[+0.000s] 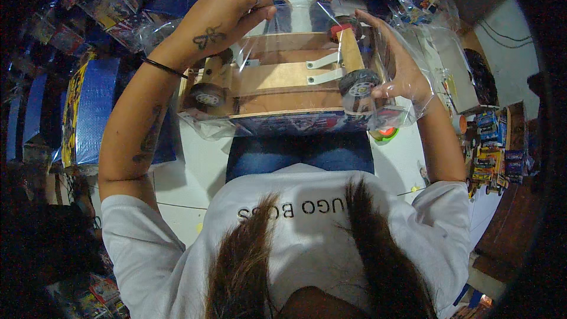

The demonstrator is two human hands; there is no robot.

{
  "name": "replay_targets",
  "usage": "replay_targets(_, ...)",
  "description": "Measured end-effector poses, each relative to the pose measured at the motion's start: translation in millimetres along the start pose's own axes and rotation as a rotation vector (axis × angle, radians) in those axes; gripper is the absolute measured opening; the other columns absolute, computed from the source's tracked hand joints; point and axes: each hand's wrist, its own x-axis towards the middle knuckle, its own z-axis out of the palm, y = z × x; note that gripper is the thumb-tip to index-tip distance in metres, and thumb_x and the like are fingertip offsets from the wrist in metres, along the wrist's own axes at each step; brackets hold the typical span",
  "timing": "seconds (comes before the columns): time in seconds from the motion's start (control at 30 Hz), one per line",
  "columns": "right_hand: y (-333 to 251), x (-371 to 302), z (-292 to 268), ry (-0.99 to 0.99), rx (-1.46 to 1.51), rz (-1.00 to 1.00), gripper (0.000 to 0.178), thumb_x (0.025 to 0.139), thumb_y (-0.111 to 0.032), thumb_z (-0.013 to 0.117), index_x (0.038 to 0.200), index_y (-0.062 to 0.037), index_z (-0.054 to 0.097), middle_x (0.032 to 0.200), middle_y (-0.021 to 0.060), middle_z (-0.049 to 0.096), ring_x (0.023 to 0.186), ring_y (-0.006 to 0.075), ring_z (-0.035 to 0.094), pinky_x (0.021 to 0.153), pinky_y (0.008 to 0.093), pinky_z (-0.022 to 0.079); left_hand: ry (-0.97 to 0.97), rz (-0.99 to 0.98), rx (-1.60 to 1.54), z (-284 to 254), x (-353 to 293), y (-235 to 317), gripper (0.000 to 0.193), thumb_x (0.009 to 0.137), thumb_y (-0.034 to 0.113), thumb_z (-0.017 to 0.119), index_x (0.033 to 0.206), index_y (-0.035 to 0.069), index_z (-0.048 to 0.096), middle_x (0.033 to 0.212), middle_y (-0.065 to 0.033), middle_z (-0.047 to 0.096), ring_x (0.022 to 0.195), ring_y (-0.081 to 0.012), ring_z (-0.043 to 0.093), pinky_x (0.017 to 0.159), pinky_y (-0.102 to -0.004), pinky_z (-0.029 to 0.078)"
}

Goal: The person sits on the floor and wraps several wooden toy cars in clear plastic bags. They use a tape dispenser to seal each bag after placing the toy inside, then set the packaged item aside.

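Observation:
A wooden toy truck (pixel 277 78) lies upside down across my lap, inside clear plastic wrap (pixel 204 123). Its underside faces up, with black wheels (pixel 360 85) at both ends and two white strips near the middle. At the top left, my left hand (pixel 239 9) is closed over the upper edge of the wrap, its thumb pointing right; the fingertips are partly hidden. My right hand (pixel 407 71) grips the truck's right end through the wrap, thumb beside the near wheel and fingers reaching past the far one.
Blue boxy toys in plastic (pixel 94 106) stand packed on the left and far left. Small colourful toy trucks (pixel 490 153) sit at the right, near a brown wooden board (pixel 511 218). A green and orange round object (pixel 387 134) lies on the white tiled floor (pixel 189 168).

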Motion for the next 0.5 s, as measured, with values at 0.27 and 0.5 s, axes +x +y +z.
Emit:
replay_targets(0.27,10.2,-0.5,-6.2,-0.003,-0.076,-0.080,0.121,0.044,-0.041,0.089,0.142,-0.0003,0.030,0.145,0.0147,0.035,0.134,0.0285,0.033,0.113,0.0388,0.020,0.095,0.037,-0.052,4.7,0.7,-2.2,0.021,0.087,0.023,0.061,0.082,0.002,0.063,0.074,-0.0150,0.060,0.067,-0.0345,0.059,0.061,-0.0409,0.046)
replay_targets(0.5,12.7,-2.2,-6.0,0.160,0.060,-0.003,0.097,0.056,-0.027,0.086,0.137,-0.0020,0.039,0.133,0.0119,0.047,0.126,0.0234,0.042,0.109,0.0368,0.029,0.185,0.140,0.171,-8.4,-7.6,22.5,0.008,0.083,0.011,0.064,0.086,0.003,0.063,0.080,-0.0119,0.061,0.074,-0.0303,0.059,0.068,-0.0371,0.048)
